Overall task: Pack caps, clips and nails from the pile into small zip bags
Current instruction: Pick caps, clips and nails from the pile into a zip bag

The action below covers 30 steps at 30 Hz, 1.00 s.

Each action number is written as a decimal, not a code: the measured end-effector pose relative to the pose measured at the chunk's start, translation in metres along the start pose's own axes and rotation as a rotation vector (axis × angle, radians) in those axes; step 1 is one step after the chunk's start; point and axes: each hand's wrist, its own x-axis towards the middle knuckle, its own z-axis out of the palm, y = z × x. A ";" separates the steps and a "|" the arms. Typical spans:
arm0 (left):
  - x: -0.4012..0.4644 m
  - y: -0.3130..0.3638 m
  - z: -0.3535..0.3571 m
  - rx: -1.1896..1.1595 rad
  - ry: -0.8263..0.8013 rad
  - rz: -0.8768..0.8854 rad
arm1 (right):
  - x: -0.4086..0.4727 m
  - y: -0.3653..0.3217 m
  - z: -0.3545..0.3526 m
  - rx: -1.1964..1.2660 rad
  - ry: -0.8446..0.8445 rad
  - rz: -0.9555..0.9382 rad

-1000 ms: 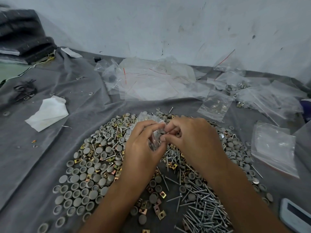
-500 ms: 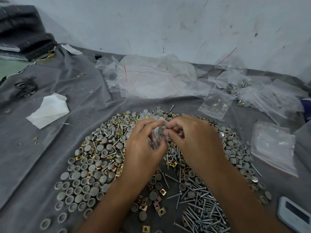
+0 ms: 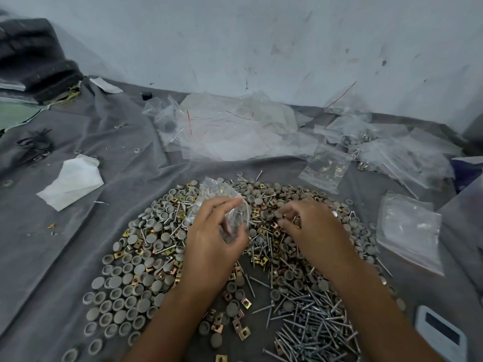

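Note:
A wide pile of grey round caps, brass square clips and steel nails covers the grey cloth in front of me. My left hand holds a small clear zip bag over the pile's middle, fingers curled round its mouth. The bag holds a few parts. My right hand is down on the pile to the right of the bag, its fingertips pinching small parts, apparently a brass clip among the caps.
Empty and filled zip bags lie heaped along the back by the wall. More bags lie at the right. A white tissue sits at the left, a white scale at the lower right, dark folded fabric at the far left.
My hands were together at the bag's mouth. Now the right hand has moved away to the right and down onto the pile; the left hand keeps the bag.

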 end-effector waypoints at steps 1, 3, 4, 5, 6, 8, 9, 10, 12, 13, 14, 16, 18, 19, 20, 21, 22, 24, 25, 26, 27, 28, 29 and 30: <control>-0.001 0.000 0.001 0.004 -0.002 0.013 | 0.000 0.002 0.007 -0.019 -0.052 0.012; -0.002 -0.002 0.002 0.002 -0.026 0.032 | 0.000 0.002 0.018 -0.026 -0.068 0.011; -0.003 -0.002 0.003 0.001 -0.044 0.030 | 0.001 0.001 0.021 -0.028 -0.050 0.000; -0.003 -0.002 0.003 0.003 -0.062 0.024 | 0.002 0.000 0.023 -0.034 -0.031 -0.015; -0.003 -0.002 0.002 0.004 -0.074 0.017 | 0.004 -0.001 0.025 -0.042 -0.018 -0.031; -0.003 -0.002 0.002 -0.002 -0.081 0.011 | 0.007 -0.002 0.026 -0.058 -0.004 -0.045; -0.003 -0.002 0.002 -0.004 -0.083 0.008 | 0.009 -0.003 0.027 -0.059 0.001 -0.046; -0.003 -0.002 0.002 -0.002 -0.086 0.003 | 0.010 -0.003 0.028 -0.055 0.009 -0.049; -0.003 -0.003 0.003 0.006 -0.095 -0.005 | 0.013 -0.005 0.030 -0.049 0.016 -0.058; -0.004 -0.003 0.003 0.006 -0.095 -0.006 | 0.013 -0.006 0.031 -0.051 0.016 -0.061; -0.004 -0.004 0.003 0.005 -0.092 -0.006 | 0.014 -0.006 0.033 -0.057 0.021 -0.062; -0.004 -0.004 0.003 0.005 -0.084 -0.004 | 0.014 -0.007 0.036 -0.064 0.043 -0.068; -0.005 -0.004 0.003 0.009 -0.080 -0.006 | 0.013 -0.008 0.038 -0.038 0.046 -0.062; -0.005 -0.003 0.003 0.010 -0.083 -0.015 | 0.012 -0.008 0.038 -0.020 0.042 -0.054; -0.006 -0.001 0.003 0.012 -0.090 -0.025 | 0.012 -0.008 0.037 0.005 0.039 -0.044; -0.006 0.001 0.003 0.016 -0.099 -0.032 | 0.011 -0.008 0.036 0.042 0.038 -0.032; -0.006 0.002 0.002 0.023 -0.110 -0.038 | 0.011 -0.009 0.035 0.093 0.040 -0.018; -0.005 0.006 -0.001 0.041 -0.129 -0.047 | 0.009 -0.007 0.032 0.190 0.045 0.007; -0.005 0.008 -0.003 0.048 -0.133 -0.042 | 0.007 -0.005 0.030 0.232 0.054 0.018; -0.004 0.011 -0.004 0.053 -0.139 -0.037 | 0.004 -0.003 0.027 0.279 0.070 0.033; -0.003 0.014 -0.006 0.058 -0.145 -0.036 | 0.001 -0.002 0.024 0.328 0.088 0.049; -0.003 0.017 -0.008 0.063 -0.151 -0.039 | -0.002 -0.001 0.020 0.371 0.103 0.063; -0.002 0.020 -0.010 0.069 -0.158 -0.045 | -0.006 0.000 0.017 0.401 0.116 0.075; -0.002 0.023 -0.011 0.074 -0.165 -0.049 | -0.010 0.000 0.013 0.420 0.128 0.086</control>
